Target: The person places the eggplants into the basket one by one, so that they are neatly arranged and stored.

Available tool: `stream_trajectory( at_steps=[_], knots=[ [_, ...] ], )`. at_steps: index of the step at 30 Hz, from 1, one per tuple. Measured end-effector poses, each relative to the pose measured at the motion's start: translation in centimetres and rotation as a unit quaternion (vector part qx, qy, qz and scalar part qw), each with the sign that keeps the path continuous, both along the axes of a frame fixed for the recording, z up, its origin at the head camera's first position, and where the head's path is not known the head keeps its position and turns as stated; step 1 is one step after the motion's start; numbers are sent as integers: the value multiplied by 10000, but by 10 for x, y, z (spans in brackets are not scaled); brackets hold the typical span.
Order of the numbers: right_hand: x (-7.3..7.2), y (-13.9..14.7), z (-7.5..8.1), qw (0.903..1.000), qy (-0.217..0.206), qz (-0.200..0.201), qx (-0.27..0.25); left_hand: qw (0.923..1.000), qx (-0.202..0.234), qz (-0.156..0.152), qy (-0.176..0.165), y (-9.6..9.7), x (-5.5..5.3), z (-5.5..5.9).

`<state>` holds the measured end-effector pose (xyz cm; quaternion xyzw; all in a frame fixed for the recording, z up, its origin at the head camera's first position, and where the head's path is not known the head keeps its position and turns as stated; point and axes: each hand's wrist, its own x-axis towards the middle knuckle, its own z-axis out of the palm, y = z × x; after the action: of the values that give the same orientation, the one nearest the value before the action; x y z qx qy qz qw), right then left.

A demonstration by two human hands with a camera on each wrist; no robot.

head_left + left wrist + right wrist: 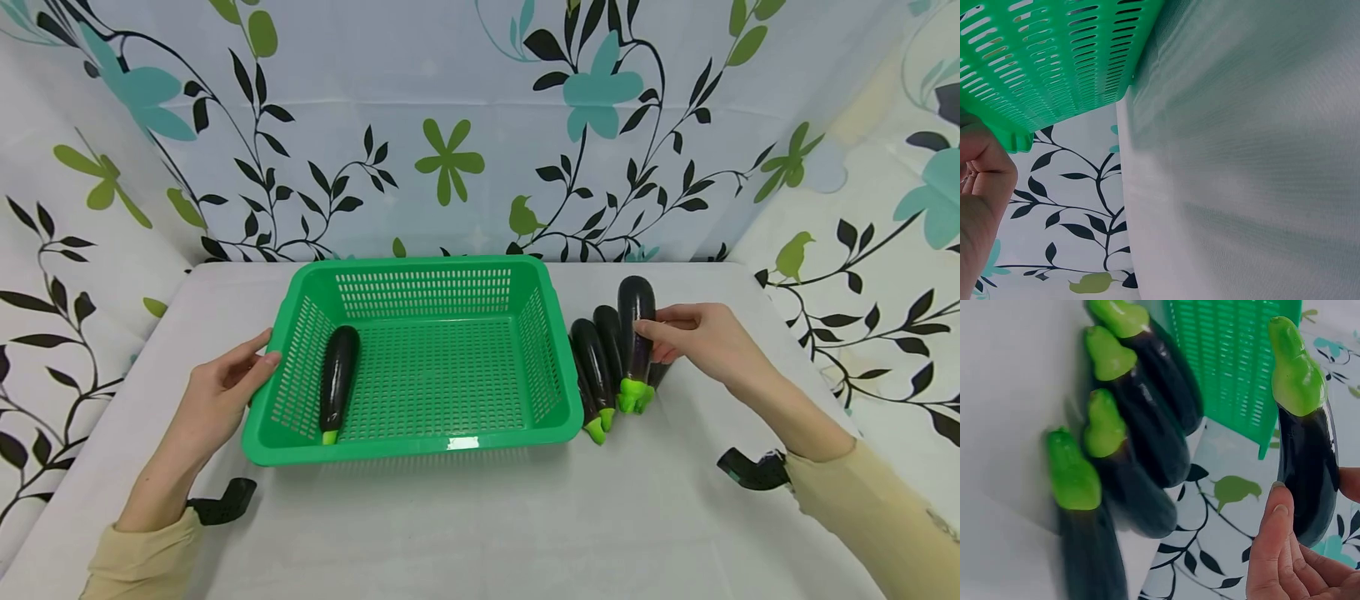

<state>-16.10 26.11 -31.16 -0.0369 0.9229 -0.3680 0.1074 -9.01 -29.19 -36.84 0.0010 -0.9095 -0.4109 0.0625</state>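
Observation:
A green plastic basket with slotted walls stands in the middle of the table, one dark eggplant lying along its left side. My left hand grips the basket's left rim, thumb on top. At the right, my right hand pinches another eggplant between thumb and fingers, its green stem end pointing toward me. In the right wrist view this held eggplant is up off the table, apart from the others. Several more eggplants lie side by side on the table beneath it, next to the basket's right wall.
A white cloth covers the table. Behind and at both sides hangs a curtain with leaves, birds and flowers. Each wrist carries a black camera mount, one at the left sleeve and one at the right.

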Motion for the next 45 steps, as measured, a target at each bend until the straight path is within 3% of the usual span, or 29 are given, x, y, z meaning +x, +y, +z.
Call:
stream_trajectory(
  at_steps=[21,45],
  knots=[
    [-11,-54,31,9979,-6,630,-123,10000,-29,14,-67,0,0,1],
    [-28,-100,44,9939,20,1071,-261,10000,-30,-25,27,2,0,1]
  ],
)
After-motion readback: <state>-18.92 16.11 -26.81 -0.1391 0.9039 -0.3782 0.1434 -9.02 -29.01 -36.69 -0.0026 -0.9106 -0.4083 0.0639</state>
